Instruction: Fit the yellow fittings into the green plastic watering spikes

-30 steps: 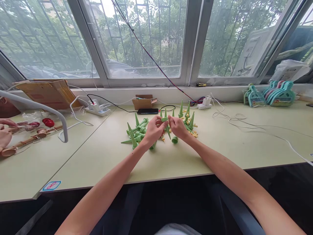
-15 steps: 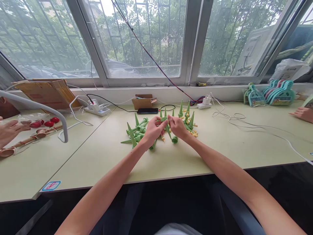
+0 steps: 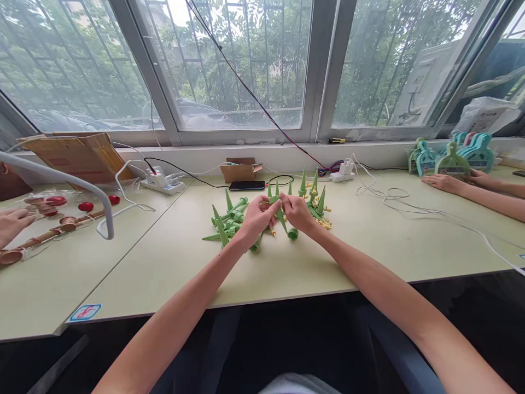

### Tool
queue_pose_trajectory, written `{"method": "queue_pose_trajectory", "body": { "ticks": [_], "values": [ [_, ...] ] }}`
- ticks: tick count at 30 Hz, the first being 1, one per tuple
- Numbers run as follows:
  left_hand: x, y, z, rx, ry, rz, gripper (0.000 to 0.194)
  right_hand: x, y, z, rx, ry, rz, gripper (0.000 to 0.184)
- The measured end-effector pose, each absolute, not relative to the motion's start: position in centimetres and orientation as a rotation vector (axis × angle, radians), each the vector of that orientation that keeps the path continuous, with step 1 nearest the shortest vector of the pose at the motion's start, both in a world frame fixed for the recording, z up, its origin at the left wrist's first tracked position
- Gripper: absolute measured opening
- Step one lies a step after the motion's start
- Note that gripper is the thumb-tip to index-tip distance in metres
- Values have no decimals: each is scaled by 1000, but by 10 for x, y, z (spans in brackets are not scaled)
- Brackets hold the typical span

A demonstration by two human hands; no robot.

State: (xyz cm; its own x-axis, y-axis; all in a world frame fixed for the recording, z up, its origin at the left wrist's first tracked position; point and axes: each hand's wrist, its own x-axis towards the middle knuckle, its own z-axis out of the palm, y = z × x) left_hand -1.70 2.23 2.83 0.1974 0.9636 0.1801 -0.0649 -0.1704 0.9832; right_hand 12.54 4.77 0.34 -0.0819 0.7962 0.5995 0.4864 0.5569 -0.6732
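My left hand [image 3: 258, 215] is closed around a small green plastic piece [image 3: 274, 200], held above the middle of the table. Pressed together right beside it are the fingertips of my right hand [image 3: 297, 212]; whatever is between them is too small to make out. Green cone-shaped pieces [image 3: 220, 225] and green tubes lie heaped to the left of my hands. More green cones [image 3: 303, 183] stand upright on the right, with small yellow pieces [image 3: 327, 224] around them. One short green cap [image 3: 292, 233] rests just below my right hand.
Behind the pile are a black phone [image 3: 247, 186] and a small open cardboard box [image 3: 238, 172]. White cables [image 3: 394, 196] trail across the right side. A co-worker's hand [image 3: 443, 183] rests by bagged toy sets [image 3: 452, 160]. At left, another person's hand [image 3: 15, 221] is near red balls [image 3: 86, 207].
My hands stay almost in place with the green piece. At right, a co-worker's arms have come further in, and a green bagged set now stands in front. Red balls at left have shifted.
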Motion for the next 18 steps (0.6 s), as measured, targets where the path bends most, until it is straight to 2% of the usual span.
{"method": "queue_pose_trajectory", "body": {
  "ticks": [18],
  "values": [
    [-18,21,29,1408,940,1196,55,125,47,4,-1051,-1744,357,49]
  ]
}}
